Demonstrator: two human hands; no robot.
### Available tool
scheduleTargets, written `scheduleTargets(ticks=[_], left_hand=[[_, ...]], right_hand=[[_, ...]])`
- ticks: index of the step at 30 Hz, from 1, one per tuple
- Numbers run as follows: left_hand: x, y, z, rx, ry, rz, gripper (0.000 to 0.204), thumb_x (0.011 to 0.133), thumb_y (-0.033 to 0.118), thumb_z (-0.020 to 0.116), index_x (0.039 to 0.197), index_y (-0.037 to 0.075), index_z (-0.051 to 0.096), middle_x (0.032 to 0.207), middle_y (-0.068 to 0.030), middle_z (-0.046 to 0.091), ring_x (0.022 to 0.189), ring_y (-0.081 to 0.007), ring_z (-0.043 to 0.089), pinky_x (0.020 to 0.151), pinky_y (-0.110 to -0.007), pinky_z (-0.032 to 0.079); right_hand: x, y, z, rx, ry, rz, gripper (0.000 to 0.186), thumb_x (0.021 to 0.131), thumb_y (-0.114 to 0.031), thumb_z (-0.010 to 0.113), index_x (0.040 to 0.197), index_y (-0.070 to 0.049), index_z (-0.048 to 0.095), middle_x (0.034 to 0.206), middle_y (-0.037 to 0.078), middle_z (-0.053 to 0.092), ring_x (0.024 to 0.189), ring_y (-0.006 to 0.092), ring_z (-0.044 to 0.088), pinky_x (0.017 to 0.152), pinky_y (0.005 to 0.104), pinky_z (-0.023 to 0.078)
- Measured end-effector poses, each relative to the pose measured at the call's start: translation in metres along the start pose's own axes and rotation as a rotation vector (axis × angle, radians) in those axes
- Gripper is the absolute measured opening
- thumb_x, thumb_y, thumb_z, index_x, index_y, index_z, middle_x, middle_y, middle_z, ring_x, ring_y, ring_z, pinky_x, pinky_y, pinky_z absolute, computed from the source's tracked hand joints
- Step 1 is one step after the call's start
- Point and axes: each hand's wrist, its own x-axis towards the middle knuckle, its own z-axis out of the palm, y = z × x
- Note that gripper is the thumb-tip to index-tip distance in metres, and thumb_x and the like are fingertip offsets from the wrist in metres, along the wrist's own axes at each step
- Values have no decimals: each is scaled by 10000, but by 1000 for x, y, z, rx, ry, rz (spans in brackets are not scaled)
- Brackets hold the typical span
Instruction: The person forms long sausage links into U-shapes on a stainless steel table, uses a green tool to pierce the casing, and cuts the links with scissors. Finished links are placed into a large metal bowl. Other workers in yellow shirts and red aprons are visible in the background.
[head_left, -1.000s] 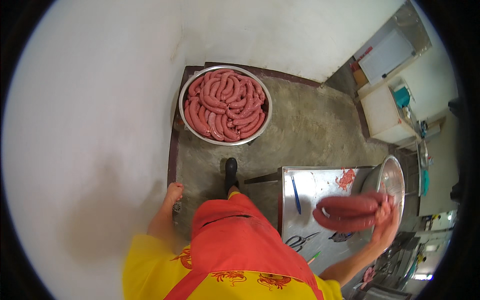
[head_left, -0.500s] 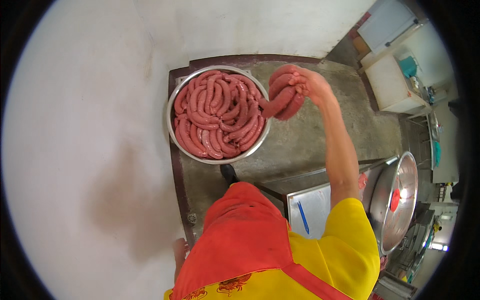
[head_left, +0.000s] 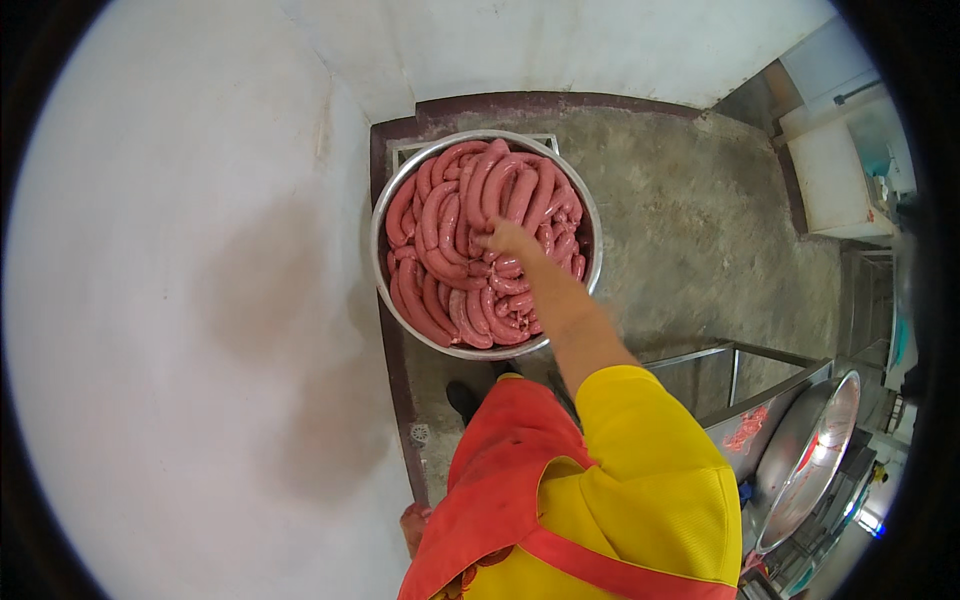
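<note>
A wide steel bowl (head_left: pixel 388 205) stands on the concrete floor by the wall corner, heaped with pink raw sausages (head_left: pixel 450 215). My right hand (head_left: pixel 508 240) reaches down into the middle of the heap, its fingers curled among the sausages. My left hand (head_left: pixel 412 522) hangs low beside my red apron, close to the white wall. Only a small part of it shows, and nothing can be seen in it.
A steel table (head_left: pixel 745 405) with a pink scrap on it stands at my right, with a large shiny steel basin (head_left: pixel 812 460) beside it. A white cabinet (head_left: pixel 840 170) is at the far right. My black boot (head_left: pixel 462 398) is just below the bowl.
My right hand carried a bunch of sausages from the table side over to the bowl and lowered it onto the heap. My view has moved closer to the bowl.
</note>
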Motion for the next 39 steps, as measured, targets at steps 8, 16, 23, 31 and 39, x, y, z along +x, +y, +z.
scheduleTargets(ticks=[8,16,23,31,39], left_hand=[[-50,76,23,629,-52,115,430,975,302,645,1217,-53,625,928,-113,692,769,-202,629,704,-362,532],[-38,138,38,264,-8,41,395,993,274,610,1284,8,597,994,-135,698,745,-220,680,607,-333,546],[-48,165,49,265,-39,40,411,992,286,611,1288,1,596,1001,-136,698,746,-220,680,616,-335,547],[-16,159,48,405,-114,98,406,979,285,620,1269,0,605,989,-130,698,735,-222,685,608,-336,545],[56,199,59,452,-275,156,375,950,303,646,1211,35,636,946,-95,684,696,-200,671,576,-323,530]], right_hand=[[-74,-33,88,-252,-125,157,766,832,-462,730,1481,-217,405,1445,188,398,1391,495,324,1059,613,430],[-105,-34,107,-323,-190,175,846,857,-454,656,1559,-171,279,1527,159,359,1409,550,294,998,644,464],[-108,-23,105,-238,-189,106,928,858,-384,693,1598,-137,191,1622,211,221,1433,589,236,1110,651,359],[-112,-36,141,-447,-191,33,789,923,-263,584,1591,-90,201,1608,277,210,1429,587,243,1072,685,371],[-196,-7,153,8,-331,28,483,851,-299,685,1218,14,659,1105,277,698,1089,408,667,947,465,521]])
